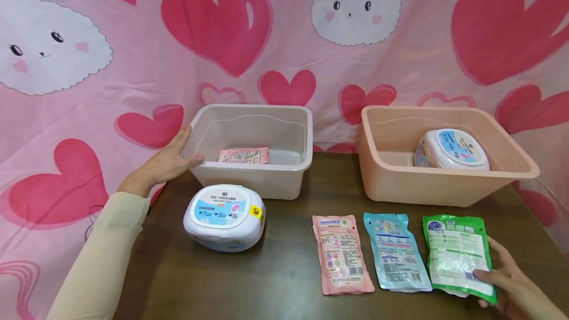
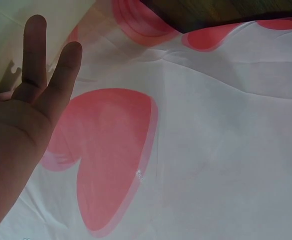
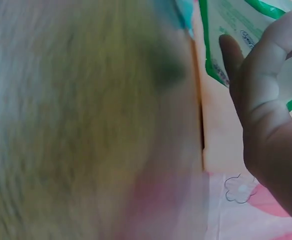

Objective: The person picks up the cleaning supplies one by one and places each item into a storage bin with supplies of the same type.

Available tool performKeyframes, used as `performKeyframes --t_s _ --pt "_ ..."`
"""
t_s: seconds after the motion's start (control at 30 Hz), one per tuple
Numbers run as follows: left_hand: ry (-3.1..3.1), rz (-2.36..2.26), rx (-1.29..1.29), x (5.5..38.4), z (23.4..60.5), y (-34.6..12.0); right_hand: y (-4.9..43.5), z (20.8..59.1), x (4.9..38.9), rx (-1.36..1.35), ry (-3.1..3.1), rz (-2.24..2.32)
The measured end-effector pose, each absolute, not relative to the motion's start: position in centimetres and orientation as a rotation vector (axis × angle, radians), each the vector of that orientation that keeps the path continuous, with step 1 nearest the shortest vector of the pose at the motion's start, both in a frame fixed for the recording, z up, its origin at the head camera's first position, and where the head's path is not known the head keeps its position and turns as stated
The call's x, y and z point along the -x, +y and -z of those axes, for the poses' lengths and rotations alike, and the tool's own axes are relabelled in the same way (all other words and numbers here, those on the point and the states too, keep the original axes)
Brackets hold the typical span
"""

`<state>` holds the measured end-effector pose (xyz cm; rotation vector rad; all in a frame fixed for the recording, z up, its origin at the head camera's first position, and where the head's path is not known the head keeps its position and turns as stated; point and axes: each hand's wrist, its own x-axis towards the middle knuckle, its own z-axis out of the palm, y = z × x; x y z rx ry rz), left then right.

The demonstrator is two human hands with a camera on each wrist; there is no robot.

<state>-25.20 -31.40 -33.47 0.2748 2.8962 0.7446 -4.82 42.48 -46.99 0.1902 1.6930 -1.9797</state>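
Note:
My left hand (image 1: 164, 163) rests against the left end of a pale grey plastic bin (image 1: 249, 181), its thumb near the front rim. In the left wrist view two of its fingers (image 2: 35, 55) are straight. A pink pouch (image 1: 243, 155) lies inside that bin. At the front right, my right hand (image 1: 508, 275) pinches the right edge of a green and white pouch (image 1: 460, 256), thumb on the front and fingers behind. Left of this pouch lie a blue pouch (image 1: 397, 253) and another pink pouch (image 1: 342, 256).
A white lidded tub (image 1: 224, 219) stands on the dark table (image 1: 275, 270) before the grey bin. Another white tub (image 1: 455, 149) sits inside the peach bin (image 1: 444, 186) at the back right. A pink heart-patterned cloth (image 1: 284, 38) hangs behind the table.

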Motion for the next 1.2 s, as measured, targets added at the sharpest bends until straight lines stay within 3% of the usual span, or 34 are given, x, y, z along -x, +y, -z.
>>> performKeyframes --t_s 0.23,0.6,1.2 --pt "2.896 -0.735 -0.272 25.1 33.4 -31.4 41.4 46.0 4.4 0.01 1.626 2.122" --pt "2.897 -0.732 -0.268 25.1 33.5 -31.4 38.7 42.8 4.3 0.116 1.81 2.098" --pt "2.918 -0.623 -0.286 24.9 32.7 -31.2 32.5 35.6 7.0 0.535 1.695 2.225"
